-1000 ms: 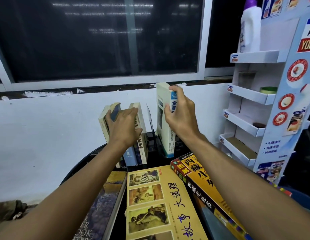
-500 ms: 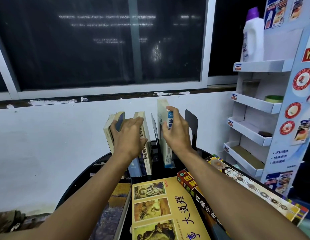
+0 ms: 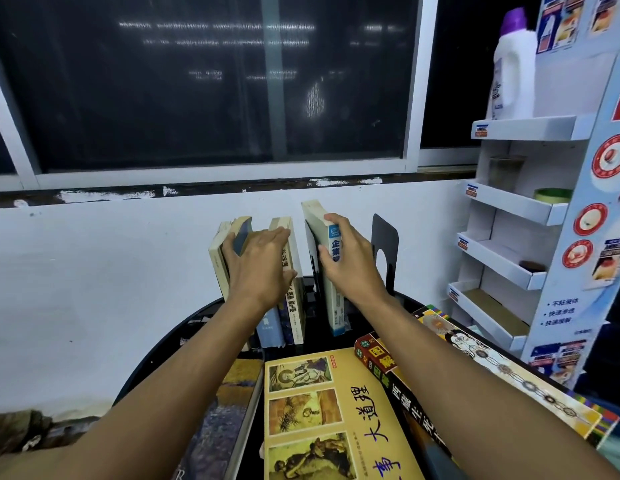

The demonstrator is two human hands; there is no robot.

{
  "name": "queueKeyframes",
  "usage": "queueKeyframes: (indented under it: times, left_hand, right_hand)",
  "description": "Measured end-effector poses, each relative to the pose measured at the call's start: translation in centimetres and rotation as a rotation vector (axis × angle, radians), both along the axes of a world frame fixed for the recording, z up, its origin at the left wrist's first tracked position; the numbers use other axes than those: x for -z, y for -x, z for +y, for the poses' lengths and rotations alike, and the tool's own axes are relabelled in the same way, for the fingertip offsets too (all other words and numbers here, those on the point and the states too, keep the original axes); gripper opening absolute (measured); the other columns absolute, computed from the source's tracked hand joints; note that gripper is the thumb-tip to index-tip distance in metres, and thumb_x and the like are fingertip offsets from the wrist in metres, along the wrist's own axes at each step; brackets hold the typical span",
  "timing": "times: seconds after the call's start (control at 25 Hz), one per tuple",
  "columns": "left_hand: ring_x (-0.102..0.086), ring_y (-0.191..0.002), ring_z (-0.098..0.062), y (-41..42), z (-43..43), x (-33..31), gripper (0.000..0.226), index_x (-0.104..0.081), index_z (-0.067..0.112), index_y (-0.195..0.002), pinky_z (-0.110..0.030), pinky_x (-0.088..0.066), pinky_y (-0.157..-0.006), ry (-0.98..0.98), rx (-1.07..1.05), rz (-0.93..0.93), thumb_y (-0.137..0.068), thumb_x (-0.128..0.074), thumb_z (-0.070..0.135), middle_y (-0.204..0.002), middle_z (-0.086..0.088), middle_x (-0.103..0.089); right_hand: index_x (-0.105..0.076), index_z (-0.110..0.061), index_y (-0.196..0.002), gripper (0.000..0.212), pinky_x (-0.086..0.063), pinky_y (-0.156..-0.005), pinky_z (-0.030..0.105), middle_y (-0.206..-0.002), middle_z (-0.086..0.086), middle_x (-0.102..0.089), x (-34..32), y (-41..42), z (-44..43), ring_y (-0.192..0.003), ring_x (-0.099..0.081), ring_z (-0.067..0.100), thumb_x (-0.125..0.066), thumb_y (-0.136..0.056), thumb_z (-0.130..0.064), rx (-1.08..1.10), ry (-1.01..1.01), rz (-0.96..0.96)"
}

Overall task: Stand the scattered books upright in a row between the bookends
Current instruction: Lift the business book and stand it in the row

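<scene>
left hand (image 3: 258, 270) clasping, right hand (image 3: 352, 268) gripping

The tall book (image 3: 335, 242) is showing a white spine with a blue band and black characters, its page edges running cream. The standing books (image 3: 294, 317) left of it are showing pale blue, navy and cream spines. The bookend (image 3: 384, 244) and the round table (image 3: 166, 351) are both reading black. Near centre, the yellow book (image 3: 353, 375) is carrying three sepia pictures — plus dark blue characters. Right of it, the thick book (image 3: 374, 358) is flashing red, black and yellow, and the cream book (image 3: 481, 344) is wearing a chain of dark medallions. Near left, the painted book (image 3: 229, 417) is swirling in blue and ochre.
</scene>
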State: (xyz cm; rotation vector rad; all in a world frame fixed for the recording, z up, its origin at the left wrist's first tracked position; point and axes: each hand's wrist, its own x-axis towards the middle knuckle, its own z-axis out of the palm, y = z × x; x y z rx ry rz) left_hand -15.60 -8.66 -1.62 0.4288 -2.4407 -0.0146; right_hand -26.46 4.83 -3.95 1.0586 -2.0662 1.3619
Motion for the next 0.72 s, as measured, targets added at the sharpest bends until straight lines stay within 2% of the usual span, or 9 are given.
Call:
queueKeyframes:
  times: [0.12,0.24,0.56,0.72]
  left_hand:
    - [-0.034,-0.146,-0.015,0.0,0.0,-0.1,0.075,-0.039,0.029,-0.151,-0.055,-0.002,-0.118,-0.003,-0.001,-0.010,-0.086,-0.075,0.039,-0.154,0.007,-0.045]
    - [-0.035,-0.145,-0.016,0.1,0.1,-0.3,0.075,-0.039,0.029,-0.151,-0.056,-0.003,-0.118,-0.006,-0.002,-0.023,-0.086,-0.075,0.038,-0.154,0.008,-0.045]
    - [-0.038,-0.143,-0.018,0.2,0.2,-0.2,0.072,-0.042,0.029,-0.149,-0.059,-0.006,-0.118,0.009,0.004,-0.018,-0.086,-0.076,0.037,-0.151,0.008,-0.048]
    - [-0.040,-0.143,-0.019,0.1,0.4,-0.1,0.072,-0.042,0.028,-0.149,-0.060,-0.006,-0.118,0.011,0.011,-0.015,-0.085,-0.076,0.036,-0.150,0.006,-0.049]
  right_hand:
    - [-0.040,-0.026,-0.144,0.051,-0.042,-0.067,0.003,-0.117,0.004,-0.062,-0.9,-0.3,0.3,-0.088,-0.062,0.010,-0.057,-0.098,-0.014,-0.067,-0.094,-0.061]
    - [-0.039,-0.020,-0.145,0.049,-0.040,-0.065,-0.001,-0.118,0.008,-0.063,-1.7,-0.4,0.6,-0.089,-0.060,0.011,-0.054,-0.100,-0.010,-0.091,-0.148,-0.050]
    - [-0.044,-0.020,-0.146,0.050,-0.034,-0.068,-0.006,-0.119,0.004,-0.064,-1.5,-1.0,1.0,-0.096,-0.056,0.008,-0.060,-0.099,-0.013,-0.083,-0.107,-0.060]
    - [-0.041,-0.031,-0.149,0.055,-0.034,-0.077,-0.001,-0.130,0.005,-0.061,-1.6,-1.3,0.9,-0.106,-0.053,0.006,-0.062,-0.099,-0.022,-0.110,-0.190,-0.074]
